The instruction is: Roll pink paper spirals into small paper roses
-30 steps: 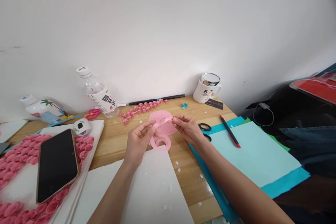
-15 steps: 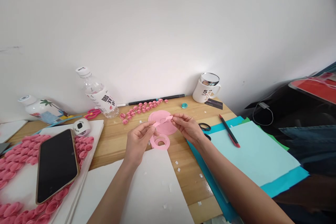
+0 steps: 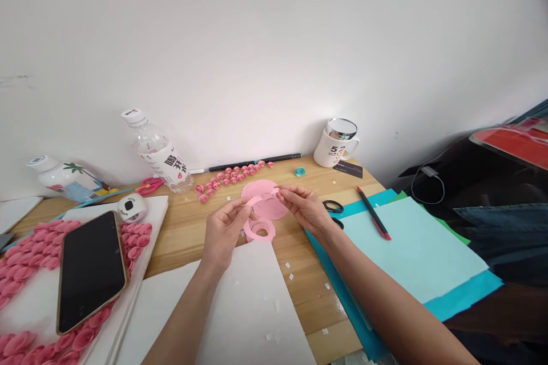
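A pink paper strip stretches between my two hands. My left hand is closed on its left part, thumb against fingers. At the other end, the fingertips of my right hand pinch the strip, where it looks slightly curled. Below the hands, a pink paper ring or coil shows by the white sheet's top edge; whether it joins the strip I cannot tell. Round pink paper pieces lie on the table behind the strip. Several small pink paper rolls sit beyond them, near the wall.
Left are a phone on a board of pink paper rolls, and a water bottle. Right are a mug, scissors, blue paper sheets and a pen. A white sheet lies under my forearms.
The strip between my hands bows a little differently, and the ring below looks shifted slightly. Both hands keep their grip and have hardly moved.
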Available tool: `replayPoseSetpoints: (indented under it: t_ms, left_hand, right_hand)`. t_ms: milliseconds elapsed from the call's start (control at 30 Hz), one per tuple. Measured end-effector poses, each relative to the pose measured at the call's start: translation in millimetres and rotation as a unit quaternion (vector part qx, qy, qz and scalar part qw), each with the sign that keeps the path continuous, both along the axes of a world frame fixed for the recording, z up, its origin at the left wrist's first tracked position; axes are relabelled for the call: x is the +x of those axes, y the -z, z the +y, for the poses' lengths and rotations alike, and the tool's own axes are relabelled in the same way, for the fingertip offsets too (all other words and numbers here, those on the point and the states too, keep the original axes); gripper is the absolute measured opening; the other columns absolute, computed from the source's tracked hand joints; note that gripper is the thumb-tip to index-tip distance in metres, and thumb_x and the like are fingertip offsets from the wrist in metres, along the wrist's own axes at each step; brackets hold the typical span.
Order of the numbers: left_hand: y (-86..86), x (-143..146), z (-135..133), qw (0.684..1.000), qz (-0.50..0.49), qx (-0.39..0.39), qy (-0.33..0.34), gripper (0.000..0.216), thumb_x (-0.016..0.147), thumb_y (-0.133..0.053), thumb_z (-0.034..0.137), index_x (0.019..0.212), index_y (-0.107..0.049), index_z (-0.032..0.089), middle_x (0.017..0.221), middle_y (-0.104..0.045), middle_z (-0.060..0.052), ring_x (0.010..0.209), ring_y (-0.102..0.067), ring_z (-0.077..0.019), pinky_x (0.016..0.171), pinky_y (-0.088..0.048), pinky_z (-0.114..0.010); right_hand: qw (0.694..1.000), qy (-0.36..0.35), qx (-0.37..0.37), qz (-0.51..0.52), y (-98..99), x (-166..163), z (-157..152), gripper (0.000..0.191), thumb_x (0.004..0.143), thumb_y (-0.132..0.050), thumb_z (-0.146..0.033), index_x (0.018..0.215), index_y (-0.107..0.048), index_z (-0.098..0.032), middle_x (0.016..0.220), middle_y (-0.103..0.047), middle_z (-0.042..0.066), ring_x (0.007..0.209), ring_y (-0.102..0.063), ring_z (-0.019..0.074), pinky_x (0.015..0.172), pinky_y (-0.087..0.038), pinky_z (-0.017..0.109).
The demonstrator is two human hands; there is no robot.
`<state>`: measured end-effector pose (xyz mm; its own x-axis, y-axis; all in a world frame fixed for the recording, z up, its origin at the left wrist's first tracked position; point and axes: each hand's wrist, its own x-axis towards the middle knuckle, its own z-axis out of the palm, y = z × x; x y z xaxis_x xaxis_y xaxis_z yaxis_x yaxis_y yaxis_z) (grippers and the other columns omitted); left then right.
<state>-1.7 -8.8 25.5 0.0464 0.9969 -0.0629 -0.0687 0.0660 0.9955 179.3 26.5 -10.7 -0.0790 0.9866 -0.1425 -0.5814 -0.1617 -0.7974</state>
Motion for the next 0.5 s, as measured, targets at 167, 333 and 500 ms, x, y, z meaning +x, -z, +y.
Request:
replayPoseSetpoints:
  t_ms: [167,333,500]
  left_hand:
    - [0.6,-0.3,0.9,1.000,0.005,0.001,-0.003,0.031,0.071,-0.063,0.034,0.093,-0.064,0.013,0.066,-0.062,-0.002,0.061,-0.055,-0.0124,0.059,-0.045,-0.025]
    - [-2.0,0.5,-0.3,0.999,0.019,0.003,0.026,0.029,0.072,-0.062,0.033,0.093,-0.064,0.014,0.067,-0.062,-0.003,0.062,-0.055,-0.0127,0.060,-0.045,-0.025]
    - [-2.3,0.6,-0.7,0.999,0.023,-0.001,0.038,0.029,0.072,-0.062,0.034,0.093,-0.064,0.014,0.067,-0.062,-0.003,0.064,-0.056,-0.0137,0.062,-0.045,-0.026]
  right_hand:
    - [1.000,0.003,0.004,-0.008,-1.8,-0.3,-0.2,0.013,0.057,-0.077,-0.018,0.068,-0.070,-0.018,0.085,-0.071,0.002,0.073,-0.063,0.0092,0.075,-0.050,0.020]
    - [1.000,0.003,0.002,-0.013,-1.0,0.4,-0.8,0.014,0.055,-0.078,-0.018,0.066,-0.069,-0.018,0.072,-0.069,-0.001,0.063,-0.060,0.0055,0.065,-0.049,0.015]
    - [1.000,-0.004,0.009,-0.019,-1.1,-0.4,-1.6,0.013,0.054,-0.079,-0.021,0.060,-0.068,-0.018,0.061,-0.065,-0.003,0.055,-0.056,0.0039,0.058,-0.048,0.014]
